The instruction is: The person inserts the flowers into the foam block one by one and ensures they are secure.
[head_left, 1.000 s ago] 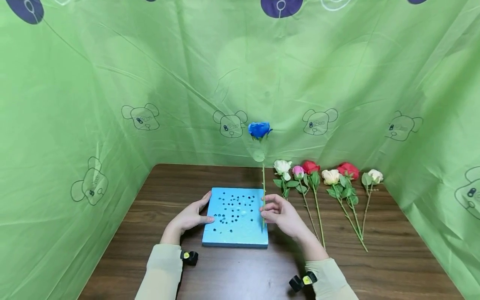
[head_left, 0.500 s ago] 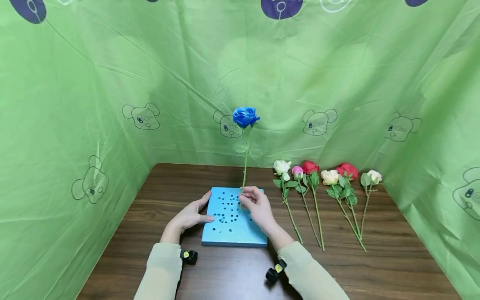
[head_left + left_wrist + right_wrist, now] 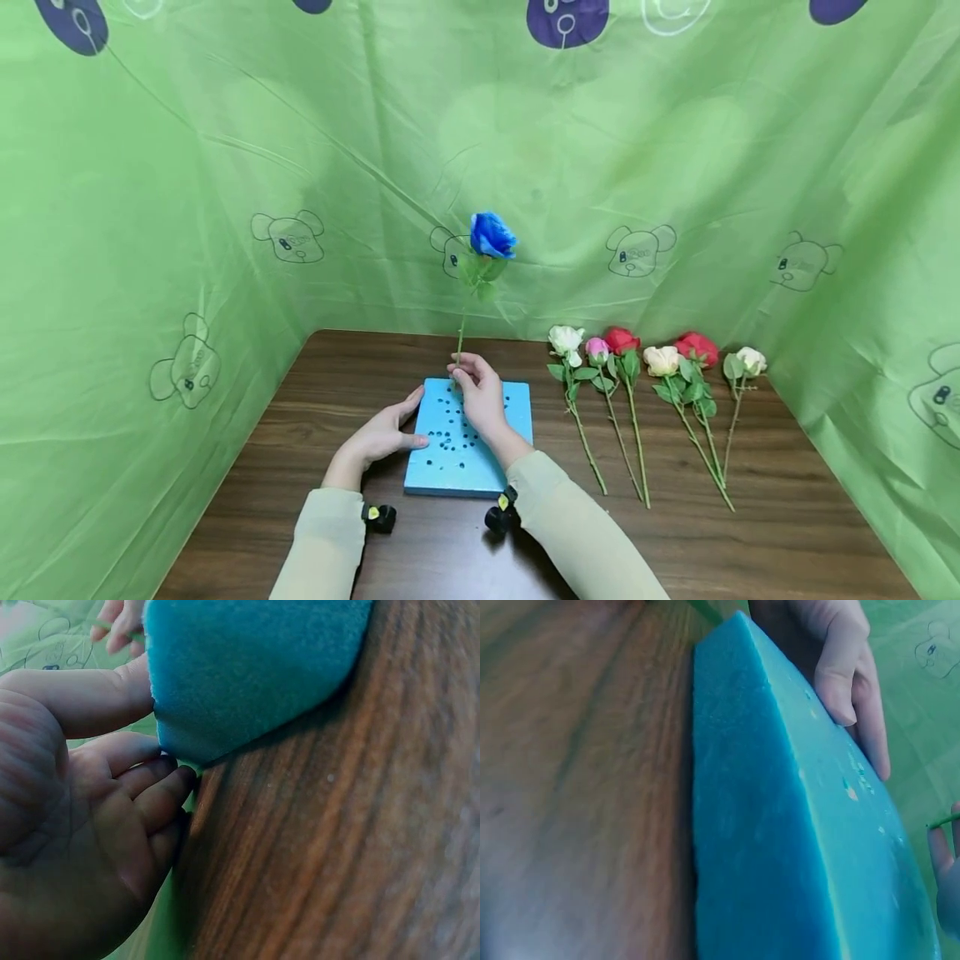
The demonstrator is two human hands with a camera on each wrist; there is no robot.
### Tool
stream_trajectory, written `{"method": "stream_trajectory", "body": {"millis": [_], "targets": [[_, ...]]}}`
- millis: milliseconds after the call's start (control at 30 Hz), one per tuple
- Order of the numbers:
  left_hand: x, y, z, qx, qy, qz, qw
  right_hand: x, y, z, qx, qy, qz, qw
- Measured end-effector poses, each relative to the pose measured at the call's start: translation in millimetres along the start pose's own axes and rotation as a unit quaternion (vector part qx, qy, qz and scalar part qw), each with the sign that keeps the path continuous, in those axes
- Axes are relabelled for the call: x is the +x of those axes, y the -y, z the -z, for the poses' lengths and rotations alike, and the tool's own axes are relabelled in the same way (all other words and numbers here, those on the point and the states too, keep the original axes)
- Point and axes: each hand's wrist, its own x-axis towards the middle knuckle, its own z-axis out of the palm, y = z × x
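**Blue rose poised above the blue block, its stem apparently not yet planted**

The rose stands in the air over the far left part of the block, bloom high against the green cloth, stem leaning a little so that the head sits to the right of its foot. The right hand holds the stem low down in a narrow grip, pinched between thumb and fingers. In the right wrist view the stem's cut end pokes out past that hand and appears to be clear of the block's holed top face.

The left hand has a wide grip: thumb laid over the block's left edge, fingers spread along its side, seemingly to steady it on the worktop.

The step in hand looks like lining the stem up with one of the dark holes; which one cannot be told, since the right hand covers part of that area. The next move would call for settling the tip over a hole, bringing the stem more upright and pressing straight down while the left hand braces the block. A slanted push could bend the thin stem or miss the hole.

Six other roses lie on the worktop to the right, apart from both hands.
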Motion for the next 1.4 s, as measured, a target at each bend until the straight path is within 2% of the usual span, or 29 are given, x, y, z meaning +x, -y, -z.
{"method": "stream_trajectory", "body": {"millis": [200, 533, 900, 1133, 1400], "targets": [[-0.3, -1.4, -6.1, -0.003, 0.007, -0.008, 0.9999, -0.4, -15.4, -4.2, -0.034, -0.010, 0.008, 0.9993], [-3.1, 0.6, -7.2, -0.011, 0.004, -0.010, 0.9999, -5.2, -18.8, -5.0, -0.103, 0.017, 0.021, 0.9943], [-3.3, 2.7, -6.5, -0.017, -0.002, -0.005, 0.9998, -4.7, -17.0, -8.1, -0.097, -0.009, 0.029, 0.9948], [-1.7, 1.3, -3.4, -0.025, -0.001, -0.008, 0.9996, -0.4, -16.3, -8.3, -0.107, -0.009, 0.005, 0.9942], [-0.3, -1.1, -0.4, -0.015, -0.003, -0.002, 0.9999, 2.0, -13.1, -10.5, -0.099, -0.022, 0.004, 0.9949]]}}
